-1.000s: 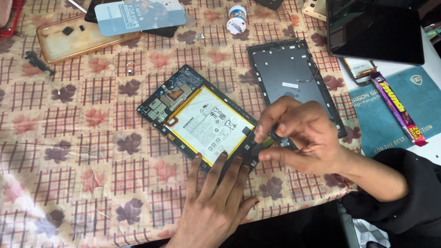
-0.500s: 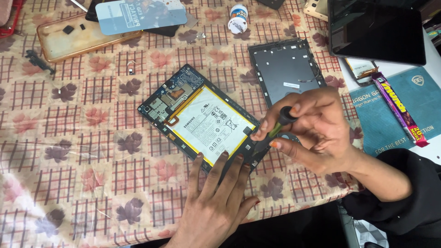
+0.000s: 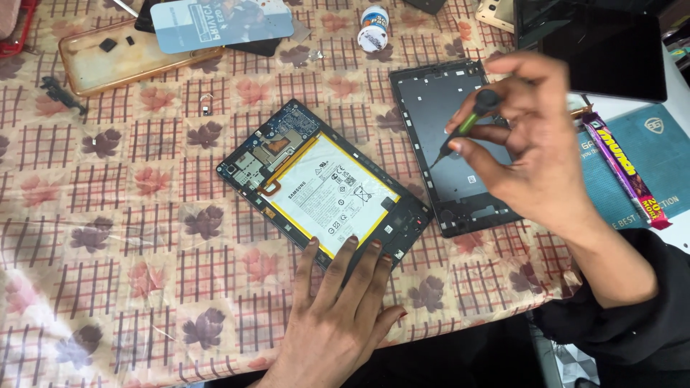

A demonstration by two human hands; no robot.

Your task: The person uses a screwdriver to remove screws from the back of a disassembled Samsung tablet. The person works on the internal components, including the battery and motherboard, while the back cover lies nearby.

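An opened tablet [image 3: 323,190] lies at an angle in the middle of a tabletop [image 3: 108,251] covered by a checked cloth with a leaf pattern. Its back is off, showing a large white battery edged in yellow and a dark circuit board at its upper left end. The left hand [image 3: 338,316] lies flat with fingers spread, fingertips pressing on the tablet's lower edge and holding nothing. The right hand [image 3: 532,151] is raised above the tabletop to the right of the tablet, its fingers pinched around a small screwdriver [image 3: 463,129] with a green and black handle, tip pointing down and to the left. Beneath that hand lies the dark grey back cover [image 3: 445,115], inner side up, just beside the tablet. A clear phone case [image 3: 108,61] and a small white bottle [image 3: 372,29] sit well apart along the far edge. A teal mat [image 3: 647,151] lies at the right.
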